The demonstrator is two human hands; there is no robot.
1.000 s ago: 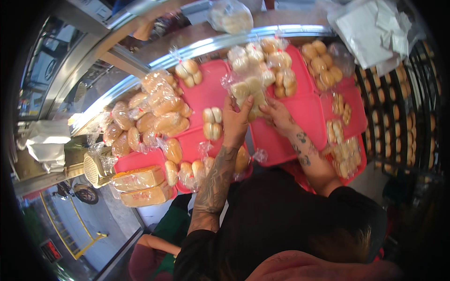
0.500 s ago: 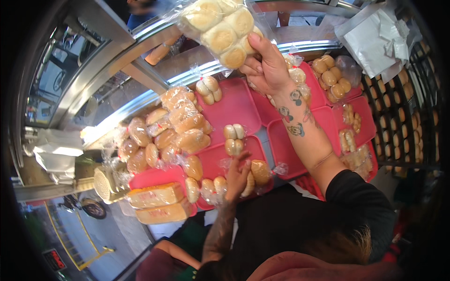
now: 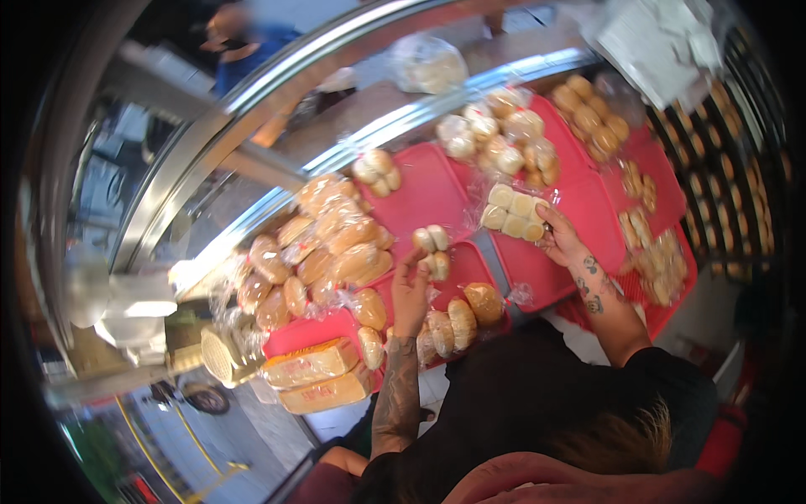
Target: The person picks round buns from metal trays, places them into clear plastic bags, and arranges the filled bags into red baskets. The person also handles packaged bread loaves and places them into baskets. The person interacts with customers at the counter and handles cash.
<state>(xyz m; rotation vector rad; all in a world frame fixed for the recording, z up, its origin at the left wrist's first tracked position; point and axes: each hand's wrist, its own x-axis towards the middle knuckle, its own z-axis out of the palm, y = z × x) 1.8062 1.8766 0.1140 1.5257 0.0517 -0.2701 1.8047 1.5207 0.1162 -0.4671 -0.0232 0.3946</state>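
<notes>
My right hand [image 3: 561, 238] grips the edge of a clear bag of pale bread rolls [image 3: 510, 212], holding it level above the pink trays. The fingers are closed on the bag's right end. My left hand [image 3: 410, 296] is raised over the near tray with its fingers stretched out, holding nothing that shows. Its fingertips come close to a small bagged pack of rolls [image 3: 431, 240]; I cannot tell whether they touch it. Bagged oval loaves [image 3: 462, 323] lie right of that hand, and heaped bagged loaves [image 3: 340, 223] lie to its left.
Pink trays [image 3: 424, 181] spread across the counter, with bagged rolls [image 3: 504, 126] at the back. Long wrapped loaves [image 3: 323, 393] lie front left. Metal-framed glass [image 3: 353, 139] borders the far side. Dark racks of buns [image 3: 722, 185] stand right. A person [image 3: 239, 46] is beyond the glass.
My right hand has come down from the far glass to above the trays, still holding the bag of rolls. My left hand has moved slightly left and up. A clear bag now shows beyond the glass.
</notes>
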